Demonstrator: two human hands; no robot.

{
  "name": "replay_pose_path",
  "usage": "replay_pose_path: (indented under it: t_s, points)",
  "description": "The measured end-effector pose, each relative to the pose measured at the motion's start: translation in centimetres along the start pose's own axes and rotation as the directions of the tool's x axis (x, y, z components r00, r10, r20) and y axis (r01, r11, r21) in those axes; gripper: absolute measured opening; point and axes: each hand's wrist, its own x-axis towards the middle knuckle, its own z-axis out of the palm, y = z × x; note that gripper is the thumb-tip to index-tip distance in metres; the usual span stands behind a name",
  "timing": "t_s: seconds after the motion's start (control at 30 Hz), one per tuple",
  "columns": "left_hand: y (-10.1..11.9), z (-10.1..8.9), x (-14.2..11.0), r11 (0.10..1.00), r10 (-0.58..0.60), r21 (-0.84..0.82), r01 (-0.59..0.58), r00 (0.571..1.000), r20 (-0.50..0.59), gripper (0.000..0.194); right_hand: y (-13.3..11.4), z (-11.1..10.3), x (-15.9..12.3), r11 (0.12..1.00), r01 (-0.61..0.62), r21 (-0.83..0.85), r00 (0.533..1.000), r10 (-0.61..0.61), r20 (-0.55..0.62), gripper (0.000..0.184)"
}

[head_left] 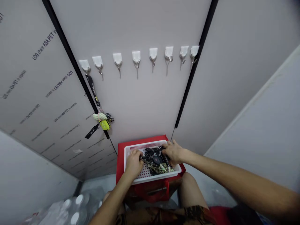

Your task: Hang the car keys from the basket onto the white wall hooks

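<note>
A white plastic basket (pixel 143 179) holds a pile of keychains (pixel 156 160) with black straps, metal rings and a gold wheel-shaped charm (pixel 163 168). At the basket's left side, my left hand (pixel 134 163) pinches a black keychain piece at the edge of the pile. My right hand (pixel 174 152) reaches over the right rim, its fingers curled round a dark keychain part; its fingertips are partly hidden among the straps. Both hands stay low, inside the basket.
Under the basket is a red bag or box (pixel 120 162). White adhesive hooks (pixel 136 57) line the wall; from the leftmost hangs a keychain (pixel 93 90) with a yellow-green charm (pixel 105 125). Plastic bottles (pixel 79 200) stand on the floor at lower left.
</note>
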Motion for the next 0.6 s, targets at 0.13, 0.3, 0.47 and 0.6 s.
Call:
replay_pose_path:
  t_s: [0.13, 0.3, 0.47, 0.6]
  points:
    - [0.1, -0.1, -0.3, 1.000, 0.002, -0.019, -0.002, 1.000, 0.004, 0.022, 0.5, -0.1, 0.3, 0.998, 0.046, -0.032, 0.997, -0.048, -0.064, 0.030]
    - [0.3, -0.8, -0.3, 0.996, 0.033, -0.077, -0.033, 0.999, -0.001, 0.030, 2.4, 0.2, -0.4, 0.974, 0.110, 0.197, 0.970, -0.062, -0.233, 0.015]
    - [2.5, -1.5, -0.1, 0.955, 0.081, -0.282, -0.087, 0.996, -0.034, 0.030, 2.9, -3.6, -2.2, 0.807, 0.237, 0.541, 0.954, -0.090, -0.285, 0.011]
    - [5.8, -1.8, 0.4, 0.814, 0.129, -0.573, -0.098, 0.992, 0.013, 0.037, 1.7, -7.7, -3.0, 0.604, 0.310, 0.734, 0.940, -0.077, -0.333, 0.007]
